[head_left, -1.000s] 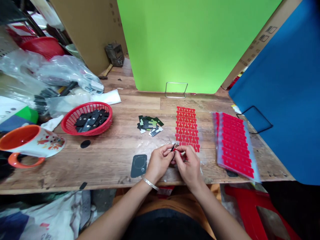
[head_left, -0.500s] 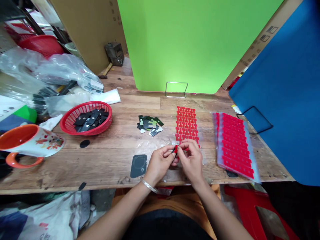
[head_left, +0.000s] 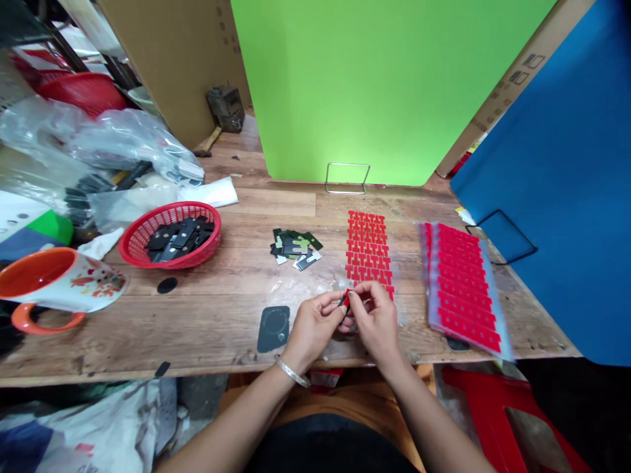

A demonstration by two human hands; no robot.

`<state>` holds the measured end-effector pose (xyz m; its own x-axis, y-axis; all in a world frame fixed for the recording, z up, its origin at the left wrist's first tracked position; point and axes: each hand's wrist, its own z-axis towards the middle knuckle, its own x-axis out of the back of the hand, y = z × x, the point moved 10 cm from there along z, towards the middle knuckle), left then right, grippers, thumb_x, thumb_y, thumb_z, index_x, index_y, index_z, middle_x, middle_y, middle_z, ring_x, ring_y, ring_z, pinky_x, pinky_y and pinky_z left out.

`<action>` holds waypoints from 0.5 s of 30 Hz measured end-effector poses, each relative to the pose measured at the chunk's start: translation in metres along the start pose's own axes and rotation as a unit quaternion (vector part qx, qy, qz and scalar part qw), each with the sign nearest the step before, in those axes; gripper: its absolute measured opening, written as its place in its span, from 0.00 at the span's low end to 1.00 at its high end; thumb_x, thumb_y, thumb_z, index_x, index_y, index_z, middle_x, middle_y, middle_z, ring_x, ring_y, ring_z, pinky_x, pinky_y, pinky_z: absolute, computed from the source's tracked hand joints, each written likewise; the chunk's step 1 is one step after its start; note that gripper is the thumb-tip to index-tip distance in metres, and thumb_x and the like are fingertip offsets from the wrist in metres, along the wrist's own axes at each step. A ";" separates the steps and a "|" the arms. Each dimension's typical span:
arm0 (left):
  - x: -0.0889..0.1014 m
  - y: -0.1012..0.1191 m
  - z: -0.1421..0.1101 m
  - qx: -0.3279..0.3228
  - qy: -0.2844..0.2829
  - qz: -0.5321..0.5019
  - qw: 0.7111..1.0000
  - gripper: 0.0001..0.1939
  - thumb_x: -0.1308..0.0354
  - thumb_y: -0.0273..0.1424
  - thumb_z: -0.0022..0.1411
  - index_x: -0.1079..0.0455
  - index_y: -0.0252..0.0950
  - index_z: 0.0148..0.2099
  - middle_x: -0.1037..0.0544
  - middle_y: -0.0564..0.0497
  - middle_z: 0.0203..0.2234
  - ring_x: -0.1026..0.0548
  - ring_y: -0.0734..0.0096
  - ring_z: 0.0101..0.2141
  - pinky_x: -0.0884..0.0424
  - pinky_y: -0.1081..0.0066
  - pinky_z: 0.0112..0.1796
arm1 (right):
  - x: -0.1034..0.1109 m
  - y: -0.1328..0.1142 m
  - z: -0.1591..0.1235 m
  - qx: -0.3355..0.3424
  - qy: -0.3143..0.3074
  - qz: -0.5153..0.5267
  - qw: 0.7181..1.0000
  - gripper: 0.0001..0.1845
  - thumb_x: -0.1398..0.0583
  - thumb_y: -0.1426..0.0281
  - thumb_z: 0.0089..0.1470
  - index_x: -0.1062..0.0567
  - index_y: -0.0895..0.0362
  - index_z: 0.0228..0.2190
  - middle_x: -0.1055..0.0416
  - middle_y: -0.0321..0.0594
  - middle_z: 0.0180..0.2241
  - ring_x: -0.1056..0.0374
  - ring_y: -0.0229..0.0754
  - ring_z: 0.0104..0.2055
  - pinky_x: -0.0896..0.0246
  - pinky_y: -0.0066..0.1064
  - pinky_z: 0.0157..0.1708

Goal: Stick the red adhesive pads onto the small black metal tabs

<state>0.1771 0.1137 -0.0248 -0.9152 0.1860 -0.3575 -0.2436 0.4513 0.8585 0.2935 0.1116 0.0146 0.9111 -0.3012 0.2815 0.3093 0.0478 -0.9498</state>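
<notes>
My left hand [head_left: 315, 326] pinches a small black plate [head_left: 342, 316] by its edges, close above the table's front part. On its upper end lies a red sticker [head_left: 346, 299], which the thumb and fingers of my right hand [head_left: 378, 322] grip; the fingers partly hide both pieces. Just beyond my hands a sheet of red T-shaped stickers [head_left: 367, 244] lies flat, its near end covered by my right hand. To the left of it is a loose pile of small black, green and silver plates [head_left: 296, 247].
A red basket [head_left: 129, 246] holds several black plates. An orange-and-white mug [head_left: 93, 279] stands at the left. More red sticker sheets [head_left: 463, 286] are stacked at the right. Green [head_left: 394, 85] and blue [head_left: 552, 197] boards with wire stands rise behind. A dark patch [head_left: 273, 328] lies near my left hand.
My right fingers have drawn slightly down and closer around the red sticker on the black plate. Both hands stay in nearly the same place, and the other things have not moved.
</notes>
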 end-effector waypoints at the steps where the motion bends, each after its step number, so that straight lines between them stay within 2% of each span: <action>1: 0.000 0.000 -0.001 0.003 0.003 -0.002 1.000 0.21 0.37 0.32 0.49 0.29 0.30 0.46 0.22 0.48 0.24 0.24 0.70 0.25 0.28 0.73 0.29 | 0.000 0.003 0.000 -0.014 0.002 0.031 0.999 0.06 0.42 0.68 0.51 0.34 0.54 0.33 0.35 0.33 0.27 0.38 0.35 0.25 0.41 0.26 0.24; 4: 0.001 -0.002 -0.004 0.019 0.017 -0.013 1.000 0.20 0.37 0.31 0.48 0.29 0.29 0.45 0.22 0.47 0.25 0.24 0.69 0.25 0.27 0.72 0.28 | 0.000 0.008 -0.001 -0.047 0.009 0.128 0.991 0.20 0.39 0.68 0.48 0.40 0.52 0.42 0.35 0.31 0.27 0.36 0.34 0.25 0.38 0.25 0.25; 6: 0.000 -0.004 -0.005 0.026 0.021 -0.022 0.999 0.21 0.37 0.31 0.48 0.30 0.29 0.45 0.22 0.47 0.25 0.24 0.69 0.25 0.27 0.72 0.28 | -0.006 0.012 -0.002 -0.077 -0.015 0.166 0.983 0.21 0.38 0.67 0.47 0.39 0.53 0.43 0.35 0.30 0.26 0.36 0.34 0.24 0.38 0.24 0.23; 10: -0.002 -0.005 -0.006 0.021 0.024 -0.031 0.999 0.22 0.37 0.31 0.48 0.31 0.29 0.46 0.22 0.48 0.23 0.25 0.71 0.24 0.27 0.72 0.28 | -0.020 0.024 -0.008 -0.135 -0.067 0.196 0.969 0.12 0.36 0.64 0.44 0.31 0.57 0.29 0.35 0.31 0.22 0.40 0.32 0.20 0.43 0.22 0.18; 15: -0.008 -0.010 -0.008 0.037 -0.009 -0.011 0.999 0.19 0.38 0.30 0.50 0.30 0.29 0.46 0.22 0.46 0.27 0.25 0.72 0.25 0.27 0.73 0.28 | -0.022 0.041 -0.011 -0.192 -0.047 0.244 0.949 0.14 0.38 0.61 0.46 0.32 0.58 0.21 0.40 0.28 0.15 0.47 0.29 0.15 0.51 0.20 0.13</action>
<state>0.1838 0.1004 -0.0278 -0.9040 0.1900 -0.3830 -0.2388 0.5185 0.8210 0.2835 0.1099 -0.0322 0.9463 -0.2442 -0.2118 -0.2621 -0.1960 -0.9449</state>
